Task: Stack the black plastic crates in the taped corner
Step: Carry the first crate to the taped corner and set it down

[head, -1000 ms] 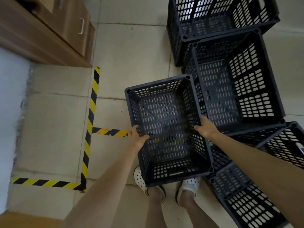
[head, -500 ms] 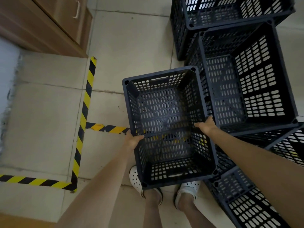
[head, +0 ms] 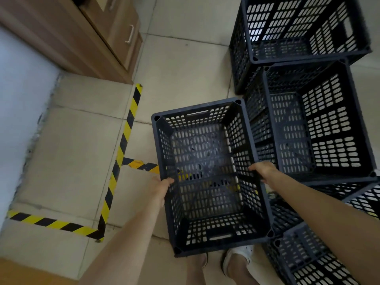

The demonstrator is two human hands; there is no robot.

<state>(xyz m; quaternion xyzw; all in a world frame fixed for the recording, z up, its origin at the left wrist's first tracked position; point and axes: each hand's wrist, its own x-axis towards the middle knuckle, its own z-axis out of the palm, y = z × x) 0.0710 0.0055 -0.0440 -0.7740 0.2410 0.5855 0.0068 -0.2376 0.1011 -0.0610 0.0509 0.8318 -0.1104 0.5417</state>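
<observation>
**Crate held over the floor beside the taped corner**

The tiled floor (head: 185,68) fills the view, with a wooden cabinet (head: 82,36) at the upper left against a pale wall (head: 18,103). Yellow-and-black hazard tape (head: 123,140) marks a rectangular zone on the floor between the wall and the cabinet; a short strip branches off toward the person.

On the right stands a group of black slatted plastic crates: the farthest crate (head: 298,31) at the top, a middle crate (head: 318,124) touching it, and a near crate (head: 312,260) at the lower right, partly hidden by the right forearm.

The held crate (head: 205,175) sits upright and open-topped, to the right of the taped zone and just beside the middle crate, its left edge over the short tape branch. It hides most of the person's white shoes (head: 238,256), which suggests it is clear of the floor.

The left hand (head: 160,188) grips the crate's left rim, fingers curled over the edge into the inside. The right hand (head: 263,169) grips the right rim in the same way, thumb along the top.
</observation>
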